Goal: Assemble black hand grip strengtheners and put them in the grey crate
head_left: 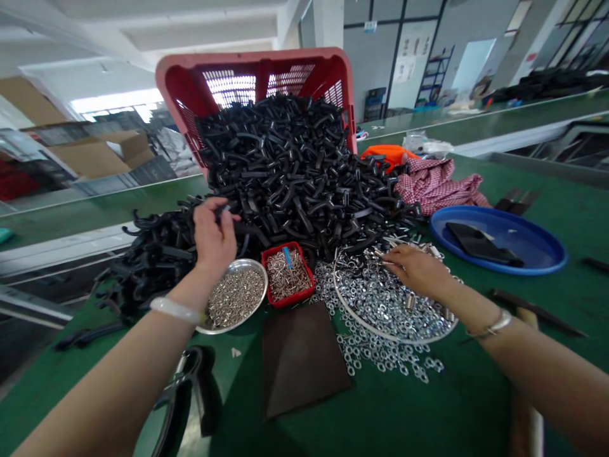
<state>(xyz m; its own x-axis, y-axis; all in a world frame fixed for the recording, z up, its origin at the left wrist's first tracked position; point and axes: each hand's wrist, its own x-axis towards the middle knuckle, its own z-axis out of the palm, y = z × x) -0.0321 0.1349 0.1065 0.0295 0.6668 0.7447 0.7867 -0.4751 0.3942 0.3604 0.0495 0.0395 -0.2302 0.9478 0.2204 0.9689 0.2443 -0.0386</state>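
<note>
Many black parts (295, 184) cover a green bench (428, 412) in a factory (371, 57).

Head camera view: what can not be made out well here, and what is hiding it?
Head view:
- What the left hand pinches: hidden by its own fingers.
- What the right hand holds at its fingertips: too small to tell.
- Floor of the red plastic crate: hidden by the heap of black curved parts.
- Black object at the bottom: cut off by the lower edge.
</note>
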